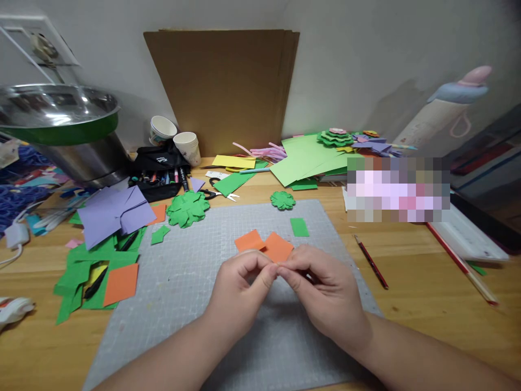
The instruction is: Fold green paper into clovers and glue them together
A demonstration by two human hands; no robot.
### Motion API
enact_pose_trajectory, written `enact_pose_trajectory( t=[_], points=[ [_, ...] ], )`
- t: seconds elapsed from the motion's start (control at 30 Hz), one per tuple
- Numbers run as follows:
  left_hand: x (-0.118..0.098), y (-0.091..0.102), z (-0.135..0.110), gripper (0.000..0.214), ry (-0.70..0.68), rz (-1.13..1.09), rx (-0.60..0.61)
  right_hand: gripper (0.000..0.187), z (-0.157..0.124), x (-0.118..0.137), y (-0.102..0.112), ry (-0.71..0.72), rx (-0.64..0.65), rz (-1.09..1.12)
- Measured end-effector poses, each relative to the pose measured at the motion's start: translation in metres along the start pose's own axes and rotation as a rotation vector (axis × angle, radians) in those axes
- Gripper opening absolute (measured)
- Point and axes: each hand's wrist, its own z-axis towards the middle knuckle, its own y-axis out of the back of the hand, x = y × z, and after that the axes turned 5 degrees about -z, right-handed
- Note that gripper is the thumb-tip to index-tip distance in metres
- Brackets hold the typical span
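Note:
My left hand (244, 288) and my right hand (325, 293) meet at the fingertips above the grey cutting mat (163, 347). Both are closed in a pinch, thumbs side by side; what they hold is hidden by the fingers. Just beyond the fingertips show two orange paper pieces (279, 245), partly covered by the hands; I cannot tell whether either is gripped. Farther back on the mat are a small green paper flower (283, 200), a larger layered green paper flower (188, 208) and a green paper rectangle (299, 227).
Green scraps (73, 277), an orange square (121, 285) and purple sheets (118, 214) lie left. Scissors (222, 195), a black pencil case (157, 171) and paper cups (188, 147) stand behind. A pencil (371, 262) is right; a steel bowl (61, 117) is back left.

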Motion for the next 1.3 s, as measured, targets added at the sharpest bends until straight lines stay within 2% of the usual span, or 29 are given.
enact_pose_trajectory(
  t=[0.1,0.2,0.37,0.47,0.53,0.6,0.67,0.73,0.8,0.87,0.9,0.97,1.07,1.13,1.17,1.23,1.3],
  points=[
    [0.0,-0.001,-0.001,0.03,-0.071,0.1,-0.018,0.013,0.002,-0.001,0.003,0.033,0.053,-0.114],
    [0.001,-0.002,0.0,0.03,-0.007,0.035,0.016,0.015,0.003,-0.003,0.004,0.035,0.12,-0.135],
    [0.001,-0.004,0.003,0.033,0.237,-0.327,0.101,0.021,0.0,-0.007,-0.001,-0.101,0.159,-0.015],
    [0.001,-0.004,0.003,0.033,0.27,-0.439,0.117,0.024,-0.002,-0.009,-0.002,-0.199,0.107,0.108],
    [0.001,-0.002,0.002,0.036,0.256,-0.434,0.119,0.026,-0.002,-0.009,-0.001,-0.246,0.081,0.213],
    [0.0,0.002,0.001,0.039,0.169,-0.329,0.025,0.029,-0.001,-0.008,0.001,-0.267,0.068,0.264],
    [0.0,0.008,0.004,0.036,0.037,-0.161,-0.209,0.031,0.001,-0.007,0.003,-0.243,0.089,0.218],
    [0.0,0.016,0.011,0.024,-0.062,-0.014,-0.471,0.032,0.003,-0.005,0.005,-0.136,0.252,0.084],
    [0.0,0.025,0.019,0.023,-0.069,0.09,-0.568,0.032,0.004,-0.002,0.005,0.065,0.546,-0.078],
    [0.003,0.032,0.027,0.027,-0.029,0.238,-0.494,0.032,0.003,0.001,0.003,0.27,0.772,-0.175],
    [0.005,0.035,0.029,0.028,-0.021,0.343,-0.444,0.03,0.003,0.002,0.003,0.334,0.825,-0.193],
    [0.01,0.037,0.031,0.038,-0.026,0.583,-0.326,0.017,0.001,0.005,0.001,0.369,0.859,-0.222],
    [0.017,0.035,0.029,0.059,-0.037,0.869,-0.213,0.007,-0.003,0.007,0.001,0.303,0.85,-0.317],
    [0.018,0.032,0.027,0.05,-0.018,0.947,-0.197,0.009,-0.006,0.005,0.001,0.234,0.765,-0.327],
    [0.018,0.031,0.026,0.04,-0.009,0.953,-0.197,0.013,-0.007,0.003,0.001,0.184,0.685,-0.293],
    [0.017,0.03,0.026,0.021,0.0,0.921,-0.2,0.017,-0.007,-0.002,-0.001,0.036,0.442,-0.151],
    [0.016,0.03,0.028,0.014,-0.007,0.886,-0.21,0.009,-0.002,-0.008,-0.003,-0.209,0.207,0.038]
  ],
)
